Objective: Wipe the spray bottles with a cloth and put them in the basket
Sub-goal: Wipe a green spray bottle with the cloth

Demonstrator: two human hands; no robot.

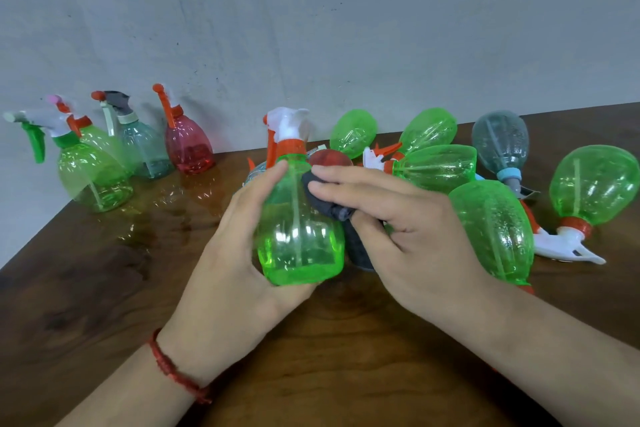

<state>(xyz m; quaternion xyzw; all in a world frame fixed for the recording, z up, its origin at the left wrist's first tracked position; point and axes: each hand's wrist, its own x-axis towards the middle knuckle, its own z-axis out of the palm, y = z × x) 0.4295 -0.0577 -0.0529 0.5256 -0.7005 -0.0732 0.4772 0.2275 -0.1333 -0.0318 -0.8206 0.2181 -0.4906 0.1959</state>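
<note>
The task looks to be around its middle: one bottle is under the cloth and many more wait. The left hand (235, 239) grips the green spray bottle (298, 236) upright over the near-middle of the table (329, 357), fingers and thumb wrapped round its body. The right hand (408, 229) pinches the dark grey cloth (325, 198) between thumb and laid-out fingers and presses it against the bottle's right shoulder. No basket is in view, so I cannot tell how many bottles have gone into one. Four standing bottles (188, 146) line the far left by the wall (346, 28); whether they are wiped I cannot tell. A heap of lying bottles (495, 229), mostly green with one grey-blue, sprawls at the right, touching one another, and probably awaits wiping. The held bottle is clear green plastic and seemingly empty, with an orange collar and trigger, a white spray head and a dip tube showing through. Its surface shines, with little of the speckling seen on the lying ones.
</note>
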